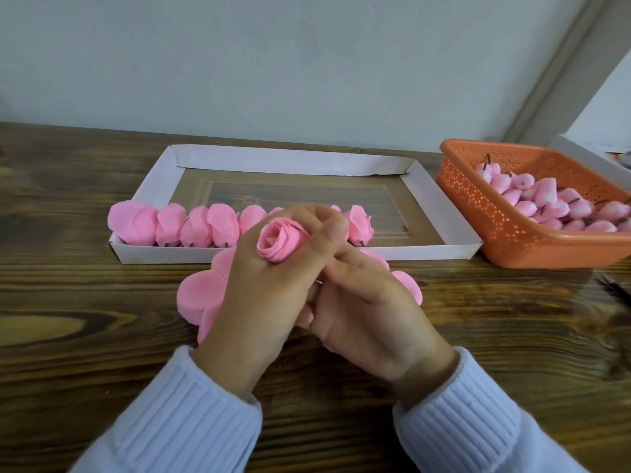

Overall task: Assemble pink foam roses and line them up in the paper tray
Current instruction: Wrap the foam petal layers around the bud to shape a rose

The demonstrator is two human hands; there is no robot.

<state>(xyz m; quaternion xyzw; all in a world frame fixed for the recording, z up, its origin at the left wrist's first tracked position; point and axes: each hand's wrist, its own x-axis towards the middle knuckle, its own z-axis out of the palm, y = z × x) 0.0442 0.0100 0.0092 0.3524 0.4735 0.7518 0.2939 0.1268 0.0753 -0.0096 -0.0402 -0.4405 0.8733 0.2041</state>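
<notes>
A rolled pink foam rose [279,243] sits in my left hand [259,295], whose fingers curl round it just in front of the tray. My right hand [365,302] presses against the left from the right, its thumb and fingers pinching the rose's side and base. Beneath both hands lies a stack of pink foam petal sheets [199,295] on the table. The white paper tray [440,196] holds a row of several finished pink roses [191,225] along its near wall, stems down; my hands hide part of the row.
An orange perforated basket [478,213] at the right holds several pink rose buds [546,203] with dark stems. A white box edge [587,155] stands behind it. A dark tool [614,288] lies at the right table edge. The wooden table [85,302] meets a grey wall.
</notes>
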